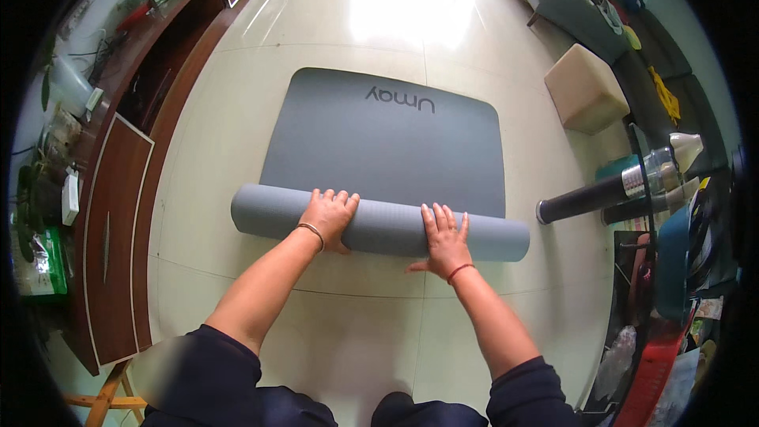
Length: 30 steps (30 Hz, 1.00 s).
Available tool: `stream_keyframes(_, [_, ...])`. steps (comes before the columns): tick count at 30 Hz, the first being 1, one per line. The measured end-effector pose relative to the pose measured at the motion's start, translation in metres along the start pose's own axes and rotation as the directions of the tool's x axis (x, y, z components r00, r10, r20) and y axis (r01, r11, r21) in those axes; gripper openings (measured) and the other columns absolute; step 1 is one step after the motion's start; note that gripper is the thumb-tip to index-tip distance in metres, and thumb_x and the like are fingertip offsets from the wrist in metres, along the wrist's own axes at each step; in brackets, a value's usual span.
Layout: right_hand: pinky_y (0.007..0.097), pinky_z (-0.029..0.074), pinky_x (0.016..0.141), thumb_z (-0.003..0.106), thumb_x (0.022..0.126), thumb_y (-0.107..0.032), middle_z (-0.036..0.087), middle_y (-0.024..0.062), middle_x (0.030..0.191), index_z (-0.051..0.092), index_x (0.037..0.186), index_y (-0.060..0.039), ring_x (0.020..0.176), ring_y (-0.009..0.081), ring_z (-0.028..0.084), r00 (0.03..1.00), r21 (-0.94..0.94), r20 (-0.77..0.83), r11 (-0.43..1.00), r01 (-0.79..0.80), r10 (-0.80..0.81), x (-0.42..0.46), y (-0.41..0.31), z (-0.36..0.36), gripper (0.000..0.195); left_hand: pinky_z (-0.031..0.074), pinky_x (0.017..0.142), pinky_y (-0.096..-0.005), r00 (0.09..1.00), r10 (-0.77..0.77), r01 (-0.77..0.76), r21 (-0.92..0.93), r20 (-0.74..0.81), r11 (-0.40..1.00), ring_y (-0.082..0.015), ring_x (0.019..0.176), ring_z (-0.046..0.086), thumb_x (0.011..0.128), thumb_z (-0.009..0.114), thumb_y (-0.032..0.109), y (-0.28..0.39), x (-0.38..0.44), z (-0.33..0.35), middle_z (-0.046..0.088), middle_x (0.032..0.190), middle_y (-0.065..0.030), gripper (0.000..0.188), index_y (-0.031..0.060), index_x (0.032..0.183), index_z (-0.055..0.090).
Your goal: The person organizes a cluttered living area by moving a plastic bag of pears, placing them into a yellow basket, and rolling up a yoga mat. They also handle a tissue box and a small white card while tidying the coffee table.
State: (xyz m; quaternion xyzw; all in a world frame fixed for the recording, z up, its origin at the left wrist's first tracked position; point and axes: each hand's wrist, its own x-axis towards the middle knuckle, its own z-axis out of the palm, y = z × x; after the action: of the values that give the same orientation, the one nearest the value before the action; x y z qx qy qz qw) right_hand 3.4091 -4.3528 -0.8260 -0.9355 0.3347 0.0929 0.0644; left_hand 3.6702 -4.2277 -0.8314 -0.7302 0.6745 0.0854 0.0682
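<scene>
A grey yoga mat (385, 142) lies on the tiled floor, partly rolled. Its far part is flat and bears the maker's name Umay upside down near the far edge. The near part forms a thick roll (379, 228) lying crosswise before me. My left hand (329, 216) holds the roll left of its middle, fingers over the top and thumb low on the near side. Farther right, my right hand (446, 243) lies over the same roll, fingers spread across the top and thumb stretched out to the left. Both palms are hidden.
A dark wood cabinet (118, 237) runs along the left. At the right are a beige cube stool (587, 89), a glass-topped table edge (643, 190), a dark cylinder (581, 198) and a red plastic basket (649, 379). A wooden stool leg (107, 394) shows at lower left.
</scene>
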Motion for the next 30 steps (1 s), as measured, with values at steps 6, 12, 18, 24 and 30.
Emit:
stream_keyframes(6, [0.0665,0.024,0.120,0.094,0.062,-0.045,0.042,0.0127,0.155,0.028,0.159,-0.0193,0.147,0.0321,0.036,0.996,-0.104,-0.082,0.995,0.016,-0.024,-0.028,-0.008,0.026,0.120,0.049,0.093,-0.0416,0.981,0.060,-0.072,-0.060,-0.185,0.996,-0.0307,0.101,0.063,0.051,0.094,0.040,0.016,-0.042,0.017,0.065,0.109,-0.0121,0.092,0.0031,0.127,0.057])
stream_keyframes(12, [0.0631,0.027,0.117,0.088,0.066,-0.049,0.047,0.0134,0.150,0.041,0.154,-0.0188,0.143,0.0332,0.040,0.970,-0.120,-0.188,0.984,0.132,-0.153,-0.185,-0.052,0.084,0.104,0.050,0.094,-0.0461,0.961,0.195,-0.209,-0.051,-0.198,0.977,-0.0342,0.102,0.063,0.051,0.092,0.039,0.063,-0.177,0.048,0.064,0.108,-0.0123,0.086,0.0023,0.122,0.061])
stream_keyframes(18, [0.0613,0.031,0.116,0.081,0.058,-0.076,0.054,0.0145,0.144,0.049,0.147,-0.0114,0.138,0.0330,0.046,0.987,0.162,-0.099,0.976,0.144,-0.129,-0.157,-0.058,0.047,0.115,0.053,0.091,-0.0411,0.924,0.285,-0.203,-0.302,0.256,0.931,-0.0302,0.097,0.067,0.052,0.093,0.056,0.039,-0.139,0.027,0.065,0.108,-0.0126,0.093,0.0067,0.123,0.058])
stream_keyframes(24, [0.0493,0.033,0.118,0.076,0.066,-0.080,0.050,0.0190,0.148,0.065,0.133,-0.0083,0.144,0.0364,0.041,0.972,0.343,-0.084,0.909,0.235,-0.220,-0.055,-0.007,0.030,0.099,0.047,0.104,-0.0426,0.911,0.266,-0.304,-0.076,-0.315,0.950,-0.0288,0.123,0.057,0.058,0.089,0.061,0.021,-0.104,0.003,0.062,0.135,-0.0072,0.096,0.0105,0.135,0.060])
stream_keyframes(30, [0.0522,0.030,0.120,0.077,0.078,-0.067,0.046,0.0197,0.152,0.061,0.136,-0.0082,0.143,0.0378,0.041,0.976,0.264,-0.203,0.955,0.137,-0.084,-0.006,-0.011,0.041,0.084,0.023,0.120,-0.0658,0.983,0.152,-0.157,-0.045,-0.108,0.987,-0.0440,0.149,0.031,0.055,0.081,0.075,0.066,-0.139,0.035,0.035,0.160,-0.0231,0.130,0.0057,0.156,0.037])
